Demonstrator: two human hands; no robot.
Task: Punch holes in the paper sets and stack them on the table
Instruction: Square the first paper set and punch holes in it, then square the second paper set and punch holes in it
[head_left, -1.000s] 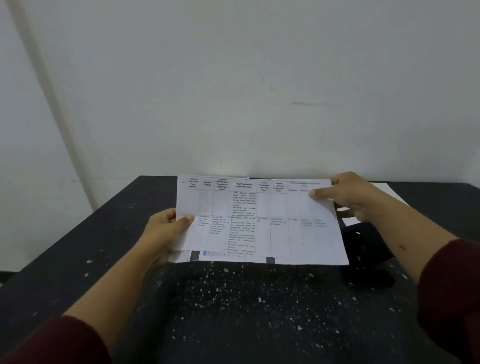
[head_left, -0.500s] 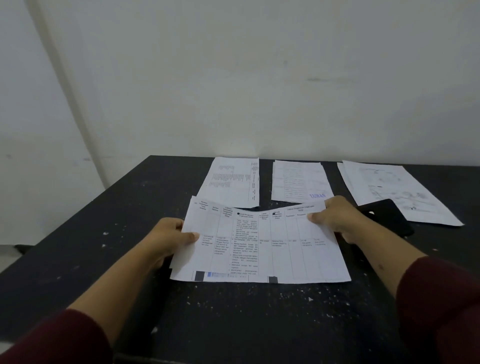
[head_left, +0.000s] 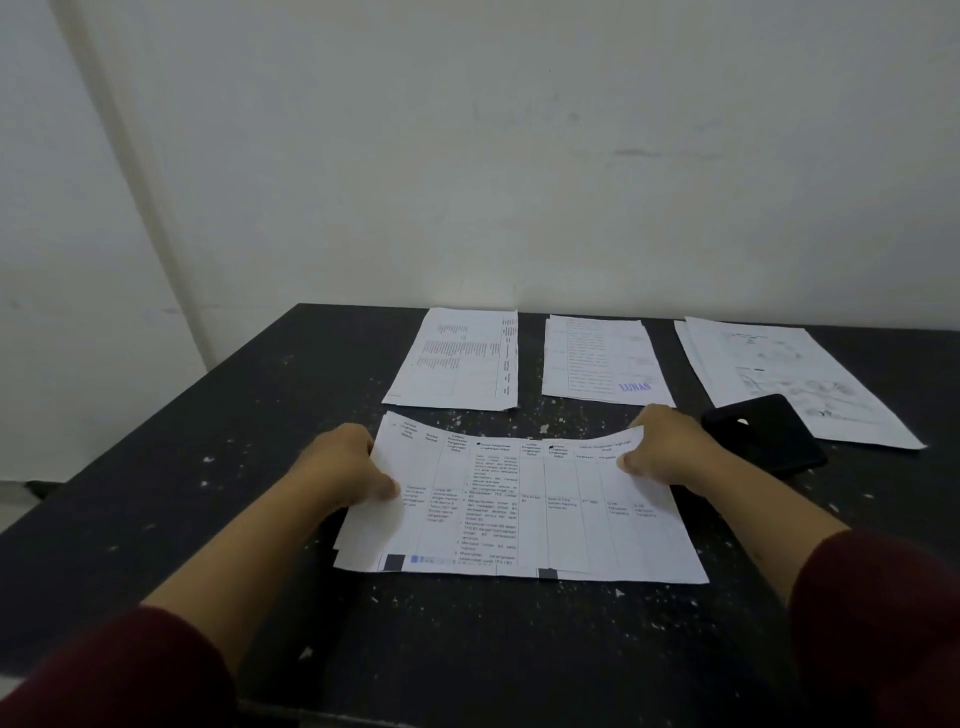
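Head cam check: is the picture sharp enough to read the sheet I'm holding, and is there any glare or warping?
Head view: dim, flat light, no glare; the held paper set shows table lines, but its small print is too soft to read; only the blue stamp on the middle stack is legible; wide-angle bowing bends the table edge.

Both hands — left hand (head_left: 347, 470), right hand (head_left: 667, 448) — grip a paper set (head_left: 524, 512) over the black table (head_left: 208, 467).
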